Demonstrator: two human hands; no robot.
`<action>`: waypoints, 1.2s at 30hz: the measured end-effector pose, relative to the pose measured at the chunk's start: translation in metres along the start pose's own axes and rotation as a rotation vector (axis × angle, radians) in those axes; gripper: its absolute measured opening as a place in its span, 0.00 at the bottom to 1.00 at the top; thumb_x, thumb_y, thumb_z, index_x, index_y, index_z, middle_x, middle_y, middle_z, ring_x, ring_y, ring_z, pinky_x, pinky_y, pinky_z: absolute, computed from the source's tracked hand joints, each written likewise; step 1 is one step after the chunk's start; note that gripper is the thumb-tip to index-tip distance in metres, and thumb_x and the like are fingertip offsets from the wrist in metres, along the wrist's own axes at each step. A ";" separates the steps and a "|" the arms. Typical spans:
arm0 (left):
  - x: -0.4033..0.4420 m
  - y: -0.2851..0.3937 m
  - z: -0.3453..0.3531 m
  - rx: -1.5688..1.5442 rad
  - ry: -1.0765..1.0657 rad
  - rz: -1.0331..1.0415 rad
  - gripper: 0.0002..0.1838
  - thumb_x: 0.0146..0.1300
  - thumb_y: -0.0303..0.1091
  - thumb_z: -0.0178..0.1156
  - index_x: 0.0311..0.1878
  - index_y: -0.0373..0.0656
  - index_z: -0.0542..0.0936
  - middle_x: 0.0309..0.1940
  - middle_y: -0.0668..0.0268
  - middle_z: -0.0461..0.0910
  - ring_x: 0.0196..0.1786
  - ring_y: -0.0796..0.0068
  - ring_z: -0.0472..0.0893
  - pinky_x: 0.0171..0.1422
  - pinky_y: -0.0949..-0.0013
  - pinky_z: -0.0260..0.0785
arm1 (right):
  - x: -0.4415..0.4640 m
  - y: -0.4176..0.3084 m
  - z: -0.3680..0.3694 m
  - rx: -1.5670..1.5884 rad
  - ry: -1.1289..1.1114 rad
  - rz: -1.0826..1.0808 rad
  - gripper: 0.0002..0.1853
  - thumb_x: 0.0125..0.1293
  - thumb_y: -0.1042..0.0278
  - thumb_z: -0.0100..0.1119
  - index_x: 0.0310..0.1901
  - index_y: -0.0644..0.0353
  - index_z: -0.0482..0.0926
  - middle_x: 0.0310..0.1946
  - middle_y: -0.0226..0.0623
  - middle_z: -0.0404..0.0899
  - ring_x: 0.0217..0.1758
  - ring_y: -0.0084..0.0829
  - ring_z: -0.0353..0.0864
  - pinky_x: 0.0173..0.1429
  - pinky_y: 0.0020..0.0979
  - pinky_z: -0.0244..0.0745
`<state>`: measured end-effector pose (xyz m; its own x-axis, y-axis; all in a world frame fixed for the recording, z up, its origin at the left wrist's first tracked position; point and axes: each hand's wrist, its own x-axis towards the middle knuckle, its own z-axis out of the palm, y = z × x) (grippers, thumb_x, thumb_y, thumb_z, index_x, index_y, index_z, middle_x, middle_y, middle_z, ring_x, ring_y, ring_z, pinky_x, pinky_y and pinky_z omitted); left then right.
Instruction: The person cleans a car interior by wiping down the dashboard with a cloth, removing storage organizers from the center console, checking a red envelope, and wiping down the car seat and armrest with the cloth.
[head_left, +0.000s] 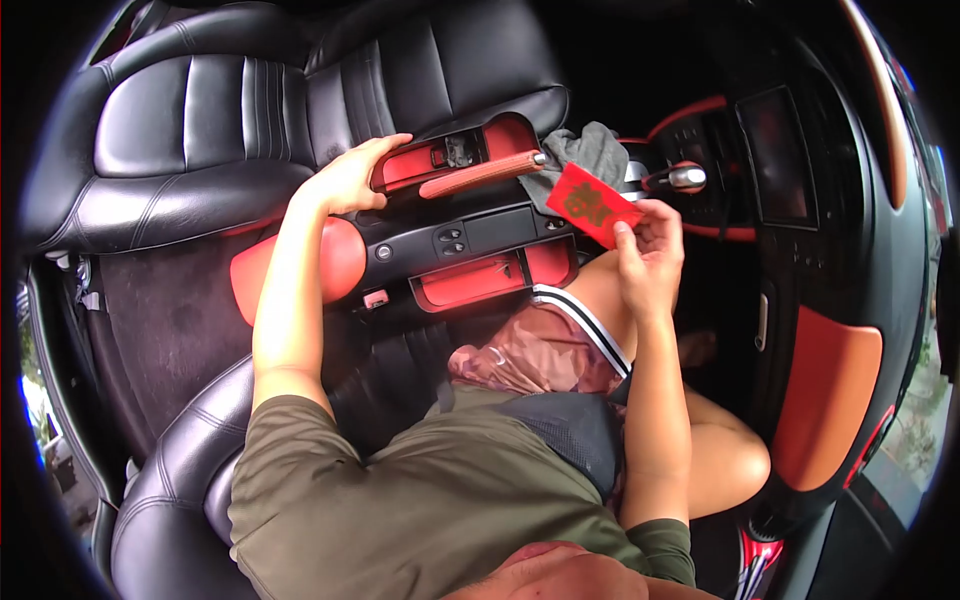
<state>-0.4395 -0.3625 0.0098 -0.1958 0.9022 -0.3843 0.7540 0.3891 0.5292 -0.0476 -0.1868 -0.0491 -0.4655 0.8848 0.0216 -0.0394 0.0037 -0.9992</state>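
Right hand [655, 255]: grip closed, thumb and fingers pinching one end of a red card [590, 205] with a dark gold print facing up. Card is out over the center console [500, 232], tilted, between the handbrake lever [480, 178] and the hand; it overlaps a crumpled grey cloth [585, 150] in view, can't tell if they touch. Left hand [345, 183]: grip spread wide, thumb and fingers apart at the rear end of the far red-lined tray [512, 136]; can't tell if it's clasping the rim. Small dark item [462, 152] inside that tray, type unclear. Handbrake lever sits along the tray's near side. Near red-lined tray [465, 288] is on the person's side of the console. Red armrest [300, 265] is under the left forearm in view. Gear knob [688, 177] stands just beyond the card, toward the dash screen [775, 155].
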 end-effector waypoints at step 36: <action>0.095 -0.073 -0.050 -0.803 0.663 0.393 0.28 0.51 0.22 0.66 0.59 0.35 0.80 0.48 0.61 0.86 0.50 0.74 0.83 0.59 0.69 0.77 | 0.141 0.020 0.112 -0.616 -1.176 -0.053 0.29 0.48 0.83 0.70 0.57 0.59 0.87 0.59 0.44 0.87 0.63 0.48 0.83 0.66 0.42 0.79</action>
<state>-0.5443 -0.2960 -0.0268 -0.5097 0.8167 0.2706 0.2591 -0.1541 0.9535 -0.2131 -0.1143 -0.0618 -0.9706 -0.0494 -0.2356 0.1782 0.5105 -0.8412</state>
